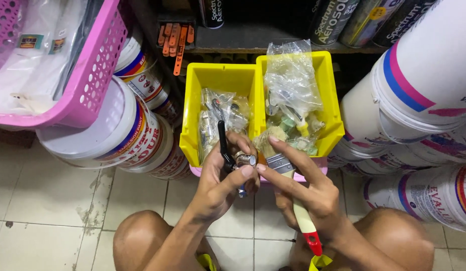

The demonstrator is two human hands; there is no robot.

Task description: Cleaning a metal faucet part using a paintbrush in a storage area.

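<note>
My left hand [224, 178] grips a small metal tap fitting [244, 160] with a black lever handle [223, 143] that sticks up. My right hand [306, 188] holds a paintbrush [285, 170] with pale bristles, a metal ferrule and a cream handle ending in a red tip [313, 243]. The brush bristles rest against the fitting. Both hands hover in front of two yellow plastic bins, the left bin [193, 115] and the right bin [328, 85], which hold clear bags of small metal parts.
White paint buckets [419, 75] are stacked at the right, with more buckets [127, 135] at the left. A pink mesh basket [92, 75] rests on the left buckets. Spray cans stand on a dark shelf [243, 40] behind. My knees frame a tiled floor [52, 200].
</note>
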